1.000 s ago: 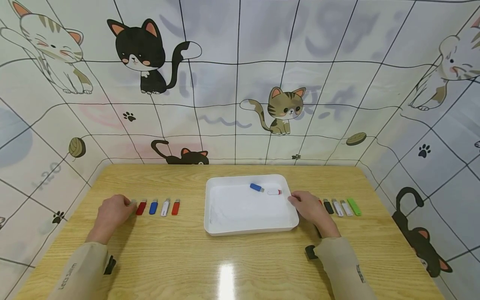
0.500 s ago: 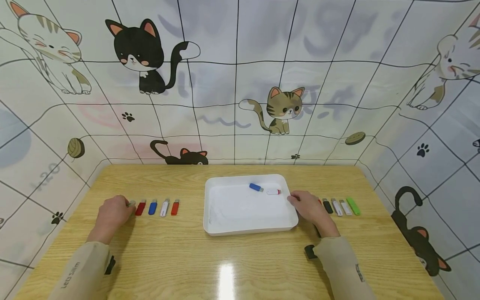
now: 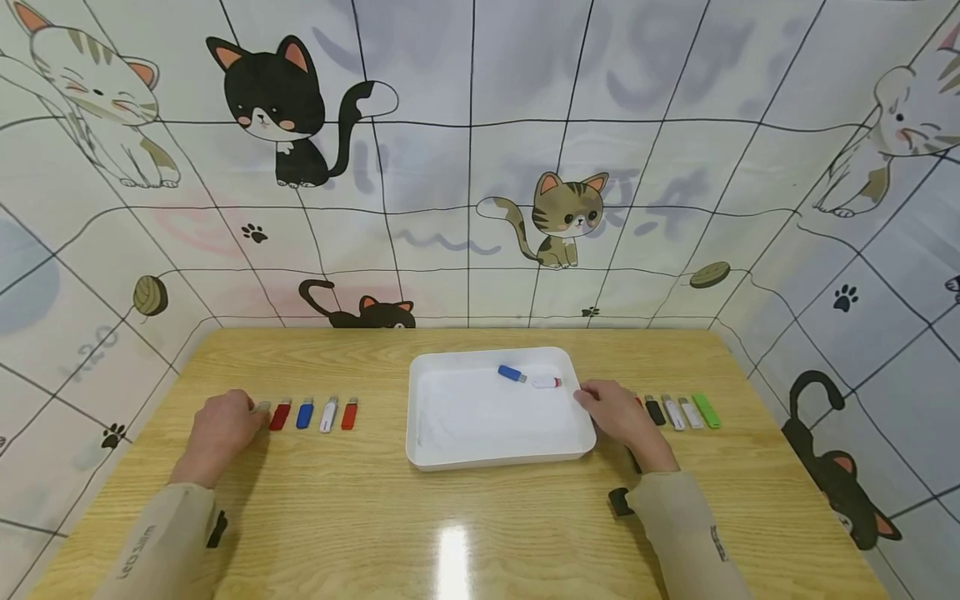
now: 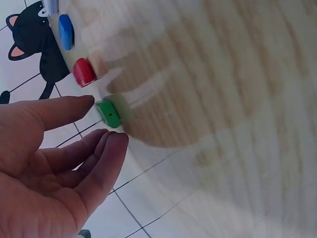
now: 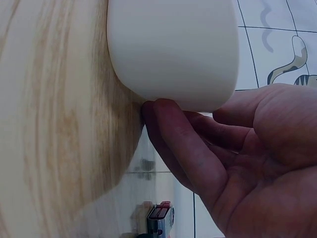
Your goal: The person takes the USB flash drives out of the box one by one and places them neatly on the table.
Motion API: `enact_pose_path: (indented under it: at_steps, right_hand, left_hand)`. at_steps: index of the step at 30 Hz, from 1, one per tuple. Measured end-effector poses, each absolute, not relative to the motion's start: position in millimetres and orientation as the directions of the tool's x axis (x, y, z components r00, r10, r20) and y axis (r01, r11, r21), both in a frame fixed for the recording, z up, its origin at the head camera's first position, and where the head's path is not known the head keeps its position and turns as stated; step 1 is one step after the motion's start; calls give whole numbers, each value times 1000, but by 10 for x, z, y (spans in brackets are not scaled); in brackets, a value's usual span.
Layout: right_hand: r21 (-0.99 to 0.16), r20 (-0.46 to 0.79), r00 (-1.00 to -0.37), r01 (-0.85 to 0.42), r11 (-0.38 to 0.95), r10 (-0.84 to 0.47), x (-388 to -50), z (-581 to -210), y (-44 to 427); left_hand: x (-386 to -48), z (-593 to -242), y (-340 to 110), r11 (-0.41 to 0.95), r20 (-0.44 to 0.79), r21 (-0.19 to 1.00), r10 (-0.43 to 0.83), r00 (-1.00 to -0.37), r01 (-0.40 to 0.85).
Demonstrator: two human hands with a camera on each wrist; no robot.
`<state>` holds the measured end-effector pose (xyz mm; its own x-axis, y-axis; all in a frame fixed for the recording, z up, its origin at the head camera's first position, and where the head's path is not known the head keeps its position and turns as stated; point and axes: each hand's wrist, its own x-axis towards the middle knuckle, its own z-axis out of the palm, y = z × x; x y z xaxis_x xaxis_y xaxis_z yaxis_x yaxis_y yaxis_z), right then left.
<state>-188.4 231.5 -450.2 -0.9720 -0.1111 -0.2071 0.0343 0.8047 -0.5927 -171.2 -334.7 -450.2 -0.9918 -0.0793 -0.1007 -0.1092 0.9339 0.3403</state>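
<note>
My left hand (image 3: 225, 427) is at the left end of a row of USB sticks. In the left wrist view its thumb and fingers lie on either side of a green USB stick (image 4: 108, 114), without a plain pinch on it. A dark red USB stick (image 3: 281, 415) lies just to its right. My right hand (image 3: 618, 417) holds the right side of a white tray (image 3: 502, 464); in the right wrist view the fingertips touch its outer wall and the thumb goes behind the rim. Inside the tray lie a blue USB stick (image 3: 512, 373) and a white-and-red one (image 3: 547, 383).
Blue (image 3: 304, 414), white (image 3: 328, 415) and red USB sticks (image 3: 349, 414) continue the left row. Right of the tray lie black (image 3: 655, 410), white (image 3: 673, 413) and green USB sticks (image 3: 706, 412), one partly hidden by the hand. A cat-patterned sheet (image 3: 435, 167) surrounds the wooden table (image 3: 360, 517).
</note>
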Motion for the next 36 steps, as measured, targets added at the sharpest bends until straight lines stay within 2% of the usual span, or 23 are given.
enact_pose_path:
  at_steps: [6,12,19,25,36]
  right_hand:
    - [-593,-202,-972,24,805,-120,-1891,-4494,2321]
    - [-586,-213,-971,36,809,-110,-1893,-4515,2341]
    - [-597,-215,-971,49,801,-101,-1881,-4526,2341]
    - [-601,-198,-973,27,799,-116,-1877,-4503,2324]
    - [-608,-179,-975,7,794,-128,-1886,-4498,2324]
  left_hand:
    - [-1693,-4386,-3287,954,29,298,-42,-999,-31]
    - [-1713,-4227,-2963,946,156,323,-9,-988,42]
    - [-1776,-3996,-2490,912,308,332,136,-942,240]
    - [-1800,-3850,-2095,878,361,296,262,-895,376]
    - [-1881,-3739,-1481,799,368,201,474,-800,566]
